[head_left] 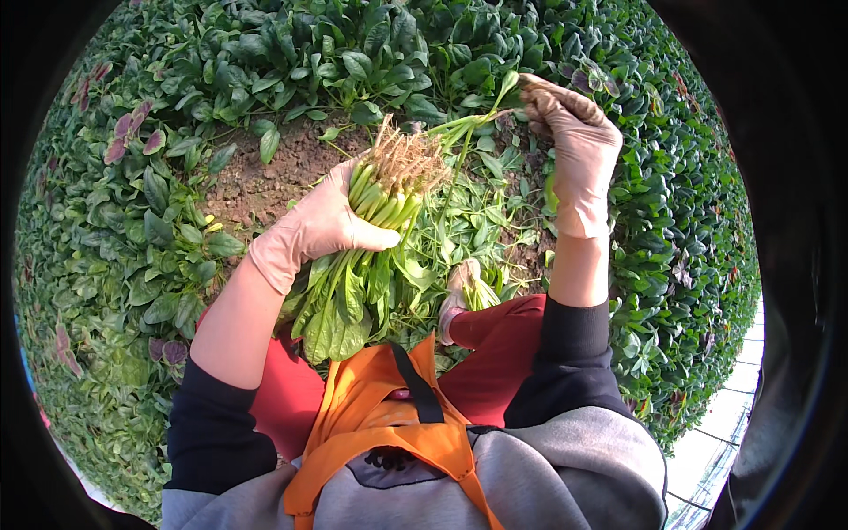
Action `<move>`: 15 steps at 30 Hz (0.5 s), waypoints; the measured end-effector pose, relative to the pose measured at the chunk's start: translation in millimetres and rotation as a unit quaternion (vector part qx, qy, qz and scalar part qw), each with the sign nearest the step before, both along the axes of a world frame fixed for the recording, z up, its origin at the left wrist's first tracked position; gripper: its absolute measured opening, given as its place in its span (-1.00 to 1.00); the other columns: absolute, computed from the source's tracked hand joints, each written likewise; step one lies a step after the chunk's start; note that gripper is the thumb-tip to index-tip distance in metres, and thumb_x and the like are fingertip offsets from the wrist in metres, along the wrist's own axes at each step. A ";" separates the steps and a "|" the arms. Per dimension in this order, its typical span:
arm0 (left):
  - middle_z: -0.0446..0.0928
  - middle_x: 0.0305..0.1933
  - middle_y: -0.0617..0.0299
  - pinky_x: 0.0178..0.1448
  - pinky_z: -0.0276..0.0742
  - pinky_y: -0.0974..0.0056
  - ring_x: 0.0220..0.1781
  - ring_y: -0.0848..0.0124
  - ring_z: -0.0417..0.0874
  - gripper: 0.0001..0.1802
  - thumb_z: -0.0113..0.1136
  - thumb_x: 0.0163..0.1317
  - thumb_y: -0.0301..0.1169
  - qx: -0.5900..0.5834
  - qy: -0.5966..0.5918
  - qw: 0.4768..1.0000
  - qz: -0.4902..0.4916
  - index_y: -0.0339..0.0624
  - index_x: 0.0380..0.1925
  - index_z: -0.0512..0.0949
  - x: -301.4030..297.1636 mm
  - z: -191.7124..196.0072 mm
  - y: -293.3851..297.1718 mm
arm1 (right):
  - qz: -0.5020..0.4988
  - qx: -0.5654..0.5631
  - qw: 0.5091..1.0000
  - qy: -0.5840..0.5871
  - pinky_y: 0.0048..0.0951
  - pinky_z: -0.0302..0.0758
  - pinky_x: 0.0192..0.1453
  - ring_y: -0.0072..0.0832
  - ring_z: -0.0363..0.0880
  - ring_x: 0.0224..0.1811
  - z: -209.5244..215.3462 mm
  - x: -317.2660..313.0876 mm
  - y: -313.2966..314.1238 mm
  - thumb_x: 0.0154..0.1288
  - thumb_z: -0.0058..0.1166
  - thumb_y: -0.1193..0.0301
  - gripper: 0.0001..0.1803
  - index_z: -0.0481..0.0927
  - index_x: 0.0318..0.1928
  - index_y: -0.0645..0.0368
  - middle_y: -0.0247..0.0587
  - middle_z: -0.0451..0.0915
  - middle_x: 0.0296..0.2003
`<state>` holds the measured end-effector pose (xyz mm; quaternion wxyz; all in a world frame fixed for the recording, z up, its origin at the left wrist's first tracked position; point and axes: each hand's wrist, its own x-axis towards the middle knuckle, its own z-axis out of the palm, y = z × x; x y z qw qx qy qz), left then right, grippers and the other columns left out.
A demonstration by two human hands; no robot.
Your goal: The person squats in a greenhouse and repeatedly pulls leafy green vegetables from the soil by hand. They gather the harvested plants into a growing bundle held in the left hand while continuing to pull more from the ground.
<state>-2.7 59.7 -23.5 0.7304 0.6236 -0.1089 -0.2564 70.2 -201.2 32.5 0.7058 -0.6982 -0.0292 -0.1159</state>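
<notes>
1. From far I see the gloved left hand (322, 221) gripping leafy greens (382, 201), roots upward
2. The right hand (576, 146) is beside a green stem (484, 117); contact I cannot tell
3. Dark plants (698, 230) stand around

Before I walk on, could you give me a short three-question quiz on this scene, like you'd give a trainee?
1. Multiple choice: which hand is wrapped around the bunch? A) left B) right C) both
2. True or false: the roots of the bunch point toward the apron.
3. Fill in the colour: the person's trousers are ____.

Key:
1. A, the left hand.
2. False: the roots point away from it, and the leaves hang toward the lap.
3. Red.
</notes>
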 end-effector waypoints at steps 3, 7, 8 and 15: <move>0.57 0.08 0.28 0.27 0.44 0.28 0.08 0.46 0.57 -0.16 0.46 -0.17 -0.60 -0.013 0.013 1.000 0.013 -0.20 0.24 0.39 4.6 1.0 -0.7 | -0.074 -0.048 0.996 -0.008 -0.70 0.56 -0.18 -0.68 0.63 -0.32 -1.8 5.1 -2.8 0.27 0.27 0.52 -0.80 0.71 -0.11 0.33 -0.23 0.74 -0.28; 0.59 0.03 0.31 0.24 0.47 0.29 0.03 0.49 0.59 -0.18 0.52 -0.19 -0.54 0.021 0.003 0.998 0.057 -0.17 0.20 0.42 5.9 -1.6 -6.8 | 0.126 -0.069 0.978 0.149 -0.68 0.53 -0.25 -0.68 0.64 -0.36 -9.7 -4.6 10.3 0.20 0.37 0.39 -0.68 0.69 -0.10 0.32 -0.26 0.73 -0.28; 0.59 0.05 0.30 0.27 0.46 0.28 0.05 0.49 0.59 -0.16 0.54 -0.21 -0.53 0.010 0.006 0.998 0.057 -0.18 0.20 0.42 5.7 -2.5 -8.5 | 0.108 -0.052 0.982 0.147 -0.67 0.54 -0.28 -0.68 0.63 -0.41 -11.0 -6.8 15.6 0.21 0.36 0.41 -0.74 0.70 -0.16 0.33 -0.27 0.73 -0.30; 0.60 0.06 0.28 0.27 0.48 0.28 0.05 0.50 0.60 -0.10 0.55 -0.23 -0.54 0.046 0.012 0.997 0.059 -0.20 0.23 0.36 3.0 -1.6 -11.2 | 0.095 -0.120 0.978 0.145 -0.67 0.56 -0.29 -0.68 0.63 -0.39 -1.4 -13.5 25.3 0.24 0.30 0.49 -0.82 0.70 -0.21 0.36 -0.23 0.72 -0.36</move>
